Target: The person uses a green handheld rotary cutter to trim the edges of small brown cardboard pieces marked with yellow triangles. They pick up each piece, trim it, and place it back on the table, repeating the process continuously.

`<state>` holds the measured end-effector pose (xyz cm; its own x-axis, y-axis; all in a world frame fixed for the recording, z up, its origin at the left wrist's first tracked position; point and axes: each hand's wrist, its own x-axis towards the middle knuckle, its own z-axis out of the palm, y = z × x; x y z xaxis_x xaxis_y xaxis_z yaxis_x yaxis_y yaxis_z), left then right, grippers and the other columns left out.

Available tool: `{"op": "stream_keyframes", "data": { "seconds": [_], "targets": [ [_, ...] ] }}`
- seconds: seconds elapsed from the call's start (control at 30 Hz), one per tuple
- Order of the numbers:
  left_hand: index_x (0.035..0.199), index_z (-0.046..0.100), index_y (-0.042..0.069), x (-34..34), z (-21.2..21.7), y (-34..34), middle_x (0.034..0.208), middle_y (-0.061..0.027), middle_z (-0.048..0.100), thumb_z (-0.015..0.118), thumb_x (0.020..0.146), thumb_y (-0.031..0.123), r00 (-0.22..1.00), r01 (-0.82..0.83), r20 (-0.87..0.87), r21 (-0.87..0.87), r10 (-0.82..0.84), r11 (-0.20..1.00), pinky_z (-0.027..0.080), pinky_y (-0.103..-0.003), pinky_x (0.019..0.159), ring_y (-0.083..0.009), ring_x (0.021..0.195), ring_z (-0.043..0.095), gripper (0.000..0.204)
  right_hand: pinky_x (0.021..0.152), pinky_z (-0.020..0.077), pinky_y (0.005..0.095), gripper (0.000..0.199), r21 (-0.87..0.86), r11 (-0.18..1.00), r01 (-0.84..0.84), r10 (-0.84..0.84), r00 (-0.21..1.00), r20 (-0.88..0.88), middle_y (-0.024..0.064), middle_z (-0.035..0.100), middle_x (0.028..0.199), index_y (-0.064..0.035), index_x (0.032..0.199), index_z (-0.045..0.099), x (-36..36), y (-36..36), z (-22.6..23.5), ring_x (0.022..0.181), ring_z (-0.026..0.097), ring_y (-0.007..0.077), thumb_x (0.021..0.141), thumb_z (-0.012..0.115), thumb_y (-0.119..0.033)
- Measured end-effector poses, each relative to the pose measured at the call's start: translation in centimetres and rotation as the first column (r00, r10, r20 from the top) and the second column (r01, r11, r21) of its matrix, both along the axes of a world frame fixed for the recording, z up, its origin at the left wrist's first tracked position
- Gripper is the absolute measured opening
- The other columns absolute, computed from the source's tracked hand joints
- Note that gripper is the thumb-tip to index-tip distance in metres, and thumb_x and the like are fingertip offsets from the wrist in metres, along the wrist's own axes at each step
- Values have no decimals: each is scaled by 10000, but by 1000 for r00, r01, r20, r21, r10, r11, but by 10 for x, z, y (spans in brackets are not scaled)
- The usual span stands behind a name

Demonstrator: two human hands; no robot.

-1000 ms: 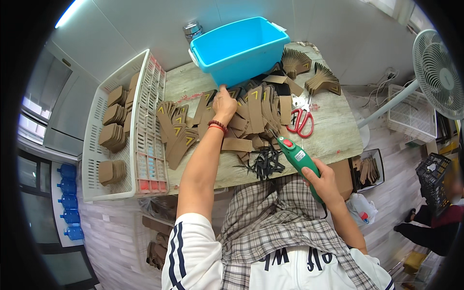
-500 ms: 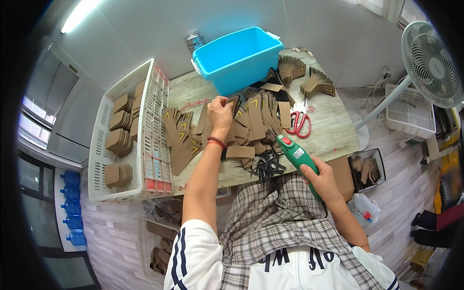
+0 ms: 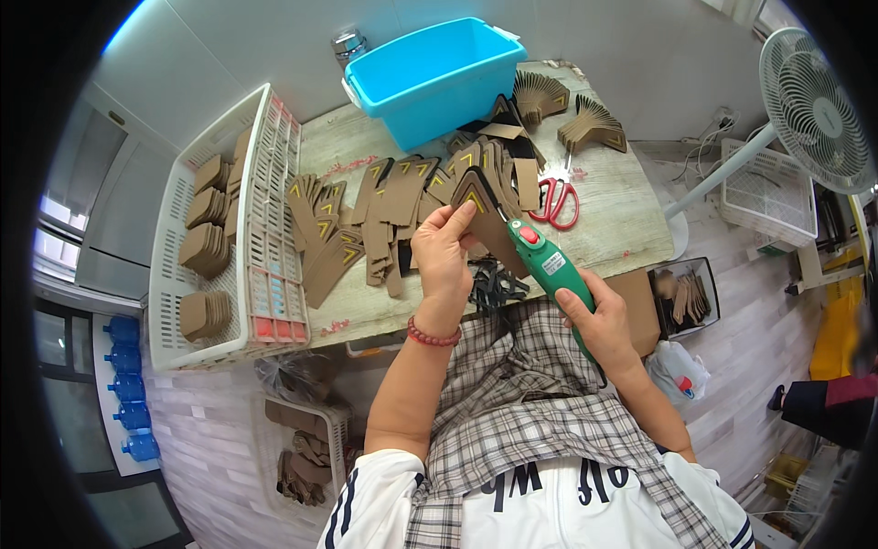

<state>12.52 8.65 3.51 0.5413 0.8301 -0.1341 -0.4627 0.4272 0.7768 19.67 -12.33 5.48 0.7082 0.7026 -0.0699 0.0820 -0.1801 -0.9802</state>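
My left hand point(image 3: 444, 256) pinches a brown L-shaped piece point(image 3: 489, 231) with a dark edge and a yellow V mark, raised above the table's near part. In my right hand point(image 3: 599, 320) is a pair of green electric scissors point(image 3: 551, 265) with a red button, gripped round its body. The tool's tip is against or very close to the right edge of the piece; I cannot tell whether it touches. Several similar brown pieces point(image 3: 402, 188) lie in overlapping rows behind and left of my left hand. Black offcut strips point(image 3: 498, 285) sit below the piece at the table edge.
A white crate point(image 3: 261, 320) with stacked brown pieces stands at the left. Behind the rows is a blue bin point(image 3: 439, 91). Red-handled scissors point(image 3: 572, 209) and fanned stacks point(image 3: 593, 128) lie at the right. A white fan point(image 3: 777, 137) stands beyond the table; a person's dark-clothed leg point(image 3: 823, 412) shows far right.
My left hand has come back toward me and to the right, lifting one brown piece from the rows to the tool tip. My right hand still holds the electric scissors. The view has shifted.
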Motion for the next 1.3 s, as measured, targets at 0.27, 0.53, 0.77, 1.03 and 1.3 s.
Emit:
{"op": "stream_keyframes", "data": {
  "seconds": [0.27,0.53,0.77,1.03,1.3],
  "targets": [
    [893,613,49,10,-7,-17,854,-62,695,676,869,71,999,38,31,-85,-36,996,537,-255,633,-128,724,665,71,560,447,230,395,25,1000,12,-12,1000,-17,10,614,742,10,1168,603,3,-3,-6,604,531,64,896,668,-269],
    [878,625,67,8,-10,-29,840,-51,693,658,881,72,994,107,-11,-110,-109,988,520,-246,629,-118,715,658,34,560,442,216,390,75,997,29,-28,999,-20,8,607,757,14,1173,599,4,-2,-11,616,524,53,901,665,-258],
    [873,649,54,6,-18,-42,807,-7,675,684,867,97,987,129,-91,-71,-135,989,465,-195,584,-61,674,601,55,565,447,213,403,90,994,66,-64,998,-26,11,599,779,18,1187,592,3,1,-1,622,523,54,903,664,-260],
    [945,624,38,0,-4,-31,831,-30,672,625,915,100,986,168,-7,-32,-168,985,525,-221,593,-93,680,633,69,563,464,204,389,62,998,2,0,999,-37,16,592,835,14,1189,574,9,-8,-4,661,549,63,917,649,-253],
    [1003,627,6,-8,-5,-15,905,-10,662,609,919,75,975,209,-126,235,-184,949,475,-180,688,-40,761,587,110,578,462,203,407,69,998,-12,15,999,-42,19,596,828,17,1198,572,9,-9,0,655,547,62,914,654,-262]
  ]
}}
